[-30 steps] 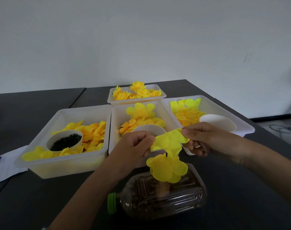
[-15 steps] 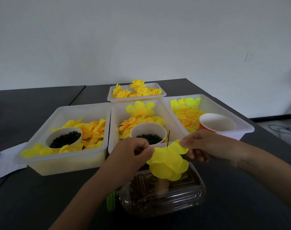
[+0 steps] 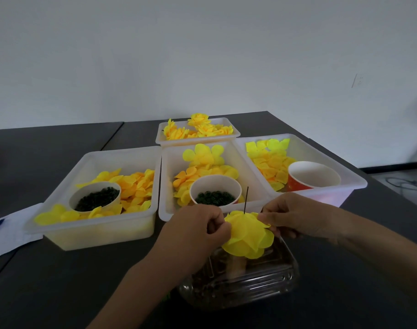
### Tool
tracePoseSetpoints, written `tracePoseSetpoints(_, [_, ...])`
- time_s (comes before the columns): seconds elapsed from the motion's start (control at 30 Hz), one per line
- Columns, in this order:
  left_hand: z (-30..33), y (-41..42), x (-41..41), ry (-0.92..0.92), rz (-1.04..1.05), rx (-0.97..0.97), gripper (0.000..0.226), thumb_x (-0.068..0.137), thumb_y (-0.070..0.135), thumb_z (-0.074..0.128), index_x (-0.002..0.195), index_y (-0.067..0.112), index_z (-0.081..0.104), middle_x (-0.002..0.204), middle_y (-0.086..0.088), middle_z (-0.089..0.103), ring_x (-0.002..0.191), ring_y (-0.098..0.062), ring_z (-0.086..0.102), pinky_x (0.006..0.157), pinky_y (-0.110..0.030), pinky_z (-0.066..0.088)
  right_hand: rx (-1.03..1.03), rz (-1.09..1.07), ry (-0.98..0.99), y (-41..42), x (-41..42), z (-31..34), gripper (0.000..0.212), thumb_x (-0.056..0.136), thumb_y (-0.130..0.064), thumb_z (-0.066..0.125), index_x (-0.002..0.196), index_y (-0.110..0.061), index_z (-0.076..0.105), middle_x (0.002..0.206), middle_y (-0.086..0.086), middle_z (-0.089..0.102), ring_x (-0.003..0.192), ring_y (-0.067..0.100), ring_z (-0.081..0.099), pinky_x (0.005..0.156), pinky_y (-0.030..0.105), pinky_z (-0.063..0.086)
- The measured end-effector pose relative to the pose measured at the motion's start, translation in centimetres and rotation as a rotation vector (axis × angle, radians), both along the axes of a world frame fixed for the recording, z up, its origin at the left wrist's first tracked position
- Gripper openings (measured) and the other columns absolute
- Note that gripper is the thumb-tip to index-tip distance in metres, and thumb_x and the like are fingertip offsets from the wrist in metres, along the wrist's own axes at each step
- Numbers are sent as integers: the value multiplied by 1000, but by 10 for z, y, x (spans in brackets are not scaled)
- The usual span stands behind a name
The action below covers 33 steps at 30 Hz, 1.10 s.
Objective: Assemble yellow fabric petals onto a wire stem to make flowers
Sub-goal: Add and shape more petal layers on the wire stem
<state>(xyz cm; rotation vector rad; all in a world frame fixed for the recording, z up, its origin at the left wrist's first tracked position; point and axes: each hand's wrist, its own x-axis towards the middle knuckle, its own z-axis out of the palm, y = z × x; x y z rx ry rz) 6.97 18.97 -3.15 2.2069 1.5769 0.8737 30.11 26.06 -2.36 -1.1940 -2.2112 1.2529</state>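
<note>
Between both hands, the petals (image 3: 248,233) sit threaded on the upright wire (image 3: 246,200); left hand (image 3: 198,231) and right hand (image 3: 297,217) pinch opposite edges.

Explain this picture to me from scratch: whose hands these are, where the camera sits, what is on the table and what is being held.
There is no machine here. A person wears a camera on the head, looking forward and down, so you see their own two hands. The left hand and the right hand pinch the edges of a yellow fabric flower threaded on a thin dark wire stem, which pokes up through its middle. Below it lies a clear plastic bottle on its side. On the dark table stand white trays of loose yellow petals, cups of small dark rings, and a far tray of finished flowers.
</note>
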Motion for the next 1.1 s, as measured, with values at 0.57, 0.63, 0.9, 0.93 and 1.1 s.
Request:
tracePoseSetpoints(0.57, [-12, 1, -24, -161, 48, -49, 45, 99, 41, 41, 57, 27, 46, 52, 11, 48, 50, -3, 43, 50, -15, 32, -26, -155, -69, -3, 14, -4, 43, 98, -42, 41, 70, -15, 59, 56, -1, 59, 39, 10, 43, 42, 22, 34])
tracePoseSetpoints(0.63, [-20, 1, -29, -335, 146, -45, 48, 100, 42, 37, 56, 23, 46, 50, 8, 46, 48, -3, 42, 51, -14, 34, -23, -236, -18, 5, 23, 5, 46, 98, -42, 38, 72, -11, 60, 56, 1, 56, 38, 11, 39, 41, 22, 30])
tracePoseSetpoints(0.9, [-54, 10, -29, -576, 281, 207, 48, 101, 16, 42, 54, 20, 38, 49, 2, 37, 47, -6, 36, 47, -13, 28, 554, -503, -210, 93, 27, 50, 22, 91, -13, 55, 71, -9, 62, 63, 3, 60, 53, 15, 52, 54, 27, 39])
tracePoseSetpoints(0.93, [-57, 10, -32, -577, 273, 227, 48, 100, 15, 44, 53, 24, 38, 49, 3, 37, 47, -6, 36, 47, -13, 28, 666, -492, -325, 107, 25, 48, 17, 90, -11, 56, 75, -9, 64, 70, 5, 63, 63, 20, 56, 61, 29, 41])
tracePoseSetpoints(1.1, [-71, 11, -44, -638, 201, 154, 52, 101, 19, 46, 50, 28, 42, 51, 1, 40, 49, -5, 39, 50, -13, 31, 656, -185, -979, 157, 5, 9, 22, 86, -17, 58, 106, -24, 64, 111, -2, 62, 112, 23, 53, 96, 34, 35])
